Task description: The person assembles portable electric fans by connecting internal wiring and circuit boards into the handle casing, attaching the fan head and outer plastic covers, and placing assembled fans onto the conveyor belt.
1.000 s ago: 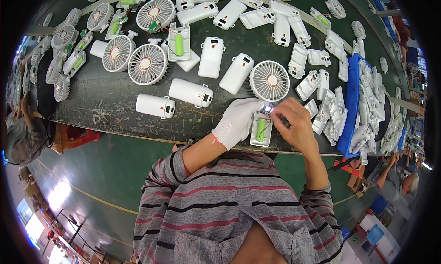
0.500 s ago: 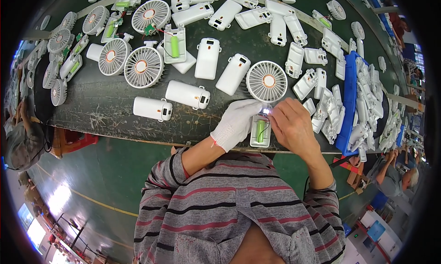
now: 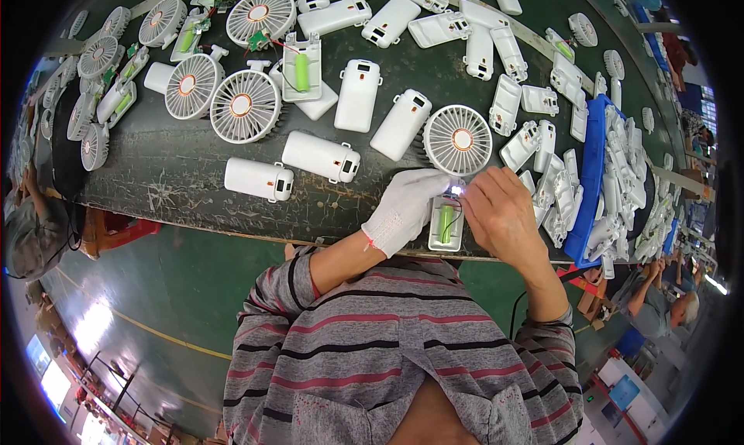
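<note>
My left hand (image 3: 404, 211), in a white knitted glove, and my bare right hand (image 3: 504, 216) meet near the table's front edge. Their closed fingertips pinch a small circuit board (image 3: 456, 190) that glows bright white; the fingers cover most of it. Just below it, an open white housing half (image 3: 445, 245) holds a green cylindrical battery (image 3: 446, 223), with a dark wire running up toward the board. Directly beyond my fingertips lies a white round fan head (image 3: 461, 140) with an orange ring at its centre.
Closed white housings (image 3: 358, 96) lie across the dark table (image 3: 155, 182). More fan heads (image 3: 246, 106), some wired to battery-filled housings, are at the left. To the right stands a blue bin (image 3: 590, 182) heaped with white shells. People sit at both sides.
The view has shifted slightly, so the table things appear a little to the right. Both hands keep their grip at the glowing board, with barely any movement.
</note>
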Available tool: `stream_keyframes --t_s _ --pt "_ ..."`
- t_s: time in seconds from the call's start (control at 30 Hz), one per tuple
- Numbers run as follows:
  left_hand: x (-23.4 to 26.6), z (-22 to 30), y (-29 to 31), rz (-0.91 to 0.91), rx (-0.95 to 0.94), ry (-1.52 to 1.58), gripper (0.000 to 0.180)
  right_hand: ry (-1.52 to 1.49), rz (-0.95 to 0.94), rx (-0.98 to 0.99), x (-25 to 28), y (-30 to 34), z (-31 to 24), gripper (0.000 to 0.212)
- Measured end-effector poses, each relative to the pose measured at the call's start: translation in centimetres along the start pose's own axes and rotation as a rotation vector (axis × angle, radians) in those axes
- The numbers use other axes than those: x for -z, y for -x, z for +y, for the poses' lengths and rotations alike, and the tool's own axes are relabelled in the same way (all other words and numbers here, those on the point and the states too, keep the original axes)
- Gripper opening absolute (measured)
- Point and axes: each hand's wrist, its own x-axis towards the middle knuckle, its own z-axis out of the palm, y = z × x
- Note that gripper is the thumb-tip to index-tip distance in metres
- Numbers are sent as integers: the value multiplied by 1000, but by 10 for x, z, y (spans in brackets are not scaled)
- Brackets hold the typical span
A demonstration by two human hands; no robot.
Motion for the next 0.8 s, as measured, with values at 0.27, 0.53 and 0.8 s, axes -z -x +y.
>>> stream_keyframes --t_s 0.27,0.53,0.8 --pt "-6 4 5 -15 -44 49 19 -1 8 0 -6 0 -1 11" --pt "-4 9 3 -67 77 151 16 -134 26 -59 -15 4 4 11" --pt "4 3 -1 -110 42 -124 21 -818 -91 -621 -19 20 16 13"
